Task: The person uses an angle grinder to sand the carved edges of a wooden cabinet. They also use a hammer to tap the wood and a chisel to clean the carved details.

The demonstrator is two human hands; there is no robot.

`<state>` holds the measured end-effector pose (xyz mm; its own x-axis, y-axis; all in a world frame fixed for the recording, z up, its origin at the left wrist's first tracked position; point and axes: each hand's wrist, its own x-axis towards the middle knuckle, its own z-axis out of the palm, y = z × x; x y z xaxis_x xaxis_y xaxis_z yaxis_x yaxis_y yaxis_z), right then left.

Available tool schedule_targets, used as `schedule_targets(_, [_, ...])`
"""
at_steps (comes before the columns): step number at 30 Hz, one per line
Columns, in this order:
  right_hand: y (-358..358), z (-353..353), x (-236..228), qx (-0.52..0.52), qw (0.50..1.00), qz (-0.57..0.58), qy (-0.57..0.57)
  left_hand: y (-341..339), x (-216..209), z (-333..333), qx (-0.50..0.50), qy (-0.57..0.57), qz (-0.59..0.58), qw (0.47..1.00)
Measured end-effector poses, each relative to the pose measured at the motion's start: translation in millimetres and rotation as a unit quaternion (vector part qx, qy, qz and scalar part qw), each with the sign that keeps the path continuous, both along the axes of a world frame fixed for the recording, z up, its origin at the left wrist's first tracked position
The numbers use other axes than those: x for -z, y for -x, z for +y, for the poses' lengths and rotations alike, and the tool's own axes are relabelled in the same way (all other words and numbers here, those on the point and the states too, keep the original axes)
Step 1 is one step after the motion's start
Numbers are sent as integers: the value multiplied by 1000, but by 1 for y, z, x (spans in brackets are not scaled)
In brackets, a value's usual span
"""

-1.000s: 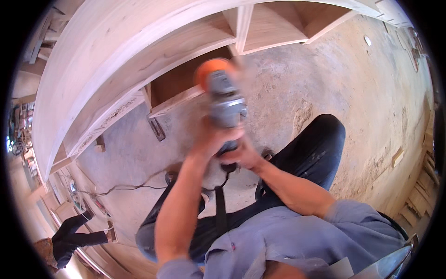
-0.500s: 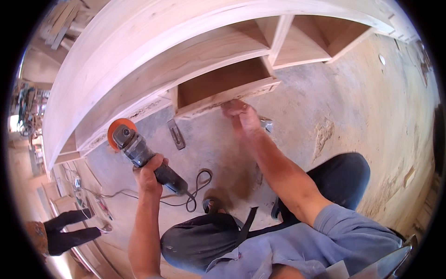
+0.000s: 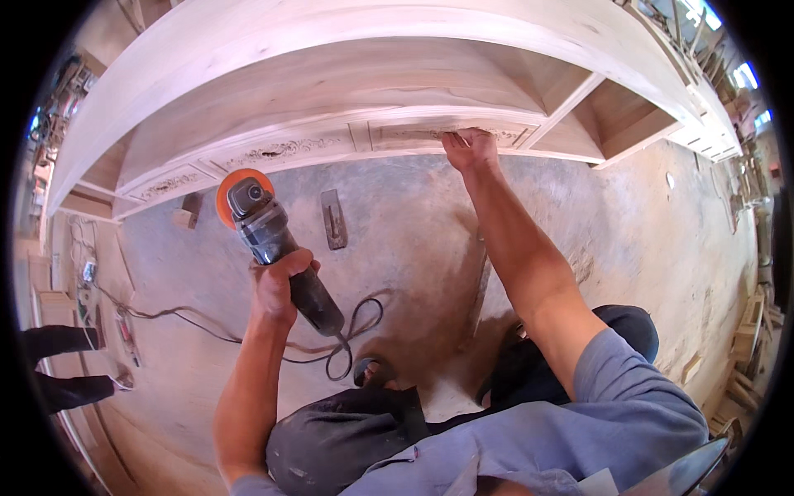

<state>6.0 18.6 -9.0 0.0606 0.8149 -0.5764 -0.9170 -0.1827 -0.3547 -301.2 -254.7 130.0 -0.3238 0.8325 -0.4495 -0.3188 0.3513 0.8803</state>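
My left hand (image 3: 279, 285) is closed around the dark body of an angle grinder (image 3: 269, 227), whose orange disc (image 3: 225, 198) points away from me and is raised above the floor. Its black cord trails down from the rear end. My right hand (image 3: 471, 149) rests its fingertips against the carved front of a wooden drawer (image 3: 405, 134); the fingers look apart and grip nothing visible. The drawer sits flush in a long, pale wooden cabinet (image 3: 331, 70). Further left in the same row is another carved drawer front (image 3: 281, 151).
On the concrete floor lie a flat dark block-like tool (image 3: 333, 219) and a small wood block (image 3: 187, 217). The loops of cord (image 3: 351, 331) lie near my foot. Another person's dark-trousered legs (image 3: 70, 368) are at the left edge. Wood pieces (image 3: 748, 331) line the right side.
The drawer, pulled out before, is now pushed in flush, with my right hand moved forward against it. The grinder stays in my left hand. My view has shifted.
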Motion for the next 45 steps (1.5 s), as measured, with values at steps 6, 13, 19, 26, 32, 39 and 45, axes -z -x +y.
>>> schedule_targets(6, [-3,12,-1,48,997,3,67,10,23,-21,-21,-7,2,1000])
schedule_targets(13, [-10,-3,24,105,992,-22,72,10,48,-32,-48,16,-39,998])
schedule_targets(19, [-7,-90,12,67,996,-14,51,18,72,-28,-88,32,-73,993])
schedule_targets(26, [-26,-75,8,51,996,15,74,7,89,-13,-78,21,-122,989])
schedule_targets(32, [-12,-24,-5,30,996,2,83,2,88,-11,-57,13,-146,988])
schedule_targets(39, [-7,17,5,38,998,-42,7,0,82,-10,-59,2,-139,988])
schedule_targets(45, [-5,13,8,49,997,-58,11,3,81,-12,-50,4,-131,990])
